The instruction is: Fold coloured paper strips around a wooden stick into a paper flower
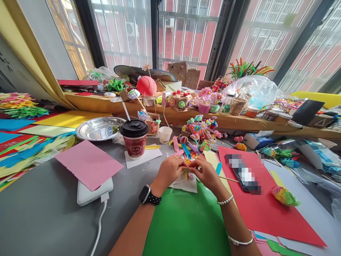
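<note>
My left hand (170, 170), with a dark watch on its wrist, and my right hand (205, 172), with a beaded bracelet, meet at the table's middle. Both sets of fingertips pinch a small orange-yellow paper piece (188, 162), mostly hidden by the fingers. Below them lies a white tissue (188, 186) with a patterned strip, at the top edge of a green sheet (186, 220). Blue and purple paper strips (186, 151) lie just beyond the fingertips. A thin wooden stick (229, 179) pokes out to the right of my right hand.
A lidded coffee cup (135, 142) and a steel plate (96, 128) stand at left, near pink paper (89, 164) on a white power bank (94, 192). On red paper (266, 213) at right lie a phone (243, 174) and a paper flower (285, 196). Crafts crowd the windowsill.
</note>
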`<state>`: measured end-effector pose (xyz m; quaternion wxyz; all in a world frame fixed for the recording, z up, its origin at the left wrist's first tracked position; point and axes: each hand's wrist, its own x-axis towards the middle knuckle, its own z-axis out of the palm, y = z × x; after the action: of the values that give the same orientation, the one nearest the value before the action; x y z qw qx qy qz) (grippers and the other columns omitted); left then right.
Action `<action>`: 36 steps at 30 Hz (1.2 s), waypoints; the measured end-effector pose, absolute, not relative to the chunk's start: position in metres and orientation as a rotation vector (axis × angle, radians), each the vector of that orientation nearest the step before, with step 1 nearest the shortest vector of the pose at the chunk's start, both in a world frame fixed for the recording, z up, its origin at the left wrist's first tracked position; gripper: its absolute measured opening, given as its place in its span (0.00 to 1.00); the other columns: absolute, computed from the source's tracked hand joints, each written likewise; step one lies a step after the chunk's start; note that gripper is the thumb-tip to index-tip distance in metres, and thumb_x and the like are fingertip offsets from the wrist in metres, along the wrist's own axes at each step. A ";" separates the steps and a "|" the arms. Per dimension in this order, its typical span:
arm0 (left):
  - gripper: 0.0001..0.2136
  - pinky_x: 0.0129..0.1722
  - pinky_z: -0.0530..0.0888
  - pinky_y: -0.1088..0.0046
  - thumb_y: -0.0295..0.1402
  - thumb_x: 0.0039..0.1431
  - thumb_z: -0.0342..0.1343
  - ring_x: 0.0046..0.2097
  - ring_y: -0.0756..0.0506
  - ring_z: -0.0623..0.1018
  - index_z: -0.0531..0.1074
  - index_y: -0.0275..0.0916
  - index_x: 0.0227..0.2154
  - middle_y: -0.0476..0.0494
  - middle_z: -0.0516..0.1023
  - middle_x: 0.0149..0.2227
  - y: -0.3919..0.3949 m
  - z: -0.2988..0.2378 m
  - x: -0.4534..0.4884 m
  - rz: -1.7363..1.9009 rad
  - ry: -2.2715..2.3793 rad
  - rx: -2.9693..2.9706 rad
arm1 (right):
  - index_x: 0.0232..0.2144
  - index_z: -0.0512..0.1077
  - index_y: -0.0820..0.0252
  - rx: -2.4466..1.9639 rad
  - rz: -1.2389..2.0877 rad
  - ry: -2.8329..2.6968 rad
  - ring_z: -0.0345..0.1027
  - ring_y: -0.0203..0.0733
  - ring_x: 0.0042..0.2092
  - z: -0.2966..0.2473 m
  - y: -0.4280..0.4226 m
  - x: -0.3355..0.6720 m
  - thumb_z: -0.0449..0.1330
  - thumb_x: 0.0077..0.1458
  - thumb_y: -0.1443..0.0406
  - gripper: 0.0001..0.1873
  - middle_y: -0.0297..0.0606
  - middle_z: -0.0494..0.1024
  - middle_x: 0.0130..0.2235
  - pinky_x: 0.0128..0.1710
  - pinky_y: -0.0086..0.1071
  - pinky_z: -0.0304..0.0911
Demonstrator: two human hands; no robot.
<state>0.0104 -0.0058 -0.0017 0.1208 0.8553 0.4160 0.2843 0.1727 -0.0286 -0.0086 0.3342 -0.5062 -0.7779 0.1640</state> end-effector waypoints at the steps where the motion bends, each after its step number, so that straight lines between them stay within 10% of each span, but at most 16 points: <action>1: 0.05 0.36 0.65 0.71 0.28 0.51 0.50 0.36 0.47 0.71 0.71 0.38 0.28 0.47 0.74 0.32 -0.006 -0.002 0.010 0.836 1.210 2.511 | 0.28 0.68 0.61 -1.322 0.396 -2.033 0.63 0.36 0.30 -0.008 -0.029 0.172 0.53 0.51 0.66 0.05 0.36 0.69 0.29 0.27 0.28 0.59; 10: 0.06 0.37 0.65 0.71 0.29 0.53 0.49 0.37 0.47 0.71 0.71 0.39 0.30 0.46 0.74 0.32 -0.005 -0.003 0.008 0.895 1.211 2.564 | 0.30 0.69 0.59 -1.259 0.077 -2.084 0.63 0.40 0.35 -0.005 -0.032 0.167 0.49 0.54 0.66 0.09 0.40 0.69 0.31 0.33 0.32 0.59; 36: 0.03 0.37 0.62 0.71 0.29 0.50 0.53 0.36 0.48 0.71 0.72 0.40 0.27 0.48 0.73 0.30 -0.007 -0.006 0.010 0.829 1.109 2.674 | 0.25 0.72 0.64 -1.444 1.022 -1.706 0.66 0.36 0.26 -0.002 -0.030 0.180 0.56 0.44 0.55 0.16 0.37 0.73 0.23 0.24 0.27 0.60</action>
<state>0.0103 -0.0065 -0.0055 0.0652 0.8861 0.3674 0.2748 0.1798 -0.0304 -0.0020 0.3354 -0.5535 -0.6540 0.3917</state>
